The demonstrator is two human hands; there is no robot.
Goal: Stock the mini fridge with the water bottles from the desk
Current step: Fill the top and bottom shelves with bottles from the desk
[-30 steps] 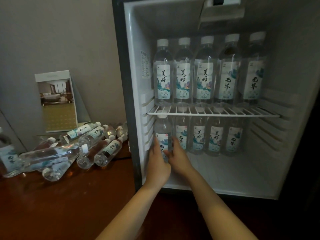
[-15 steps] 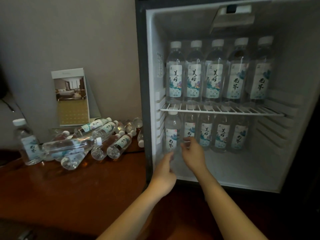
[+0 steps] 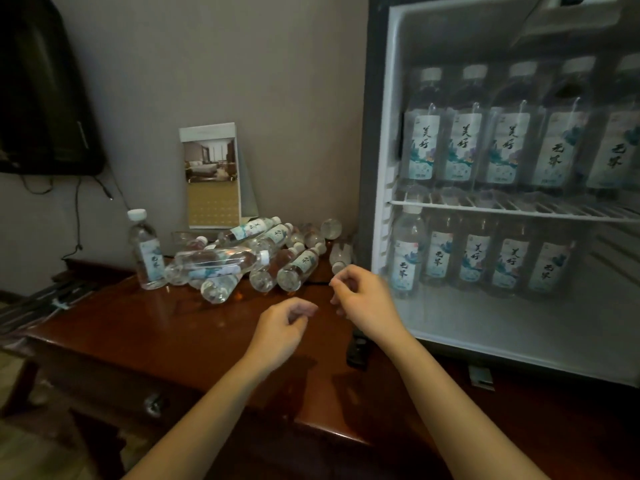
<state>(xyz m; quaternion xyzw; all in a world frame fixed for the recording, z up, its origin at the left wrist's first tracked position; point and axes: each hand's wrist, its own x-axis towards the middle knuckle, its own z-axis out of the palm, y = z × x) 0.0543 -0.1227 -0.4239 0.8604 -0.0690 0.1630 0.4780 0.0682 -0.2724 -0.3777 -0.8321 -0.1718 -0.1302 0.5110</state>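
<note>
Over the dark wooden counter [image 3: 156, 323] the left grip [image 3: 281, 329] and right grip [image 3: 365, 301] now hang loosely curled and empty, drawn back out of the mini fridge [image 3: 391, 133], where the placed water bottle [image 3: 407, 254] stands bottom left, so I judge the heap of bottles [image 3: 242, 261] comes next.

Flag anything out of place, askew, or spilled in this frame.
The loose bottles on the desk lie in a jumbled heap on their sides, some atop others; a single bottle stands upright at its left. The shelved bottles in the fridge stand in tidy rows. No spill shows.
</note>
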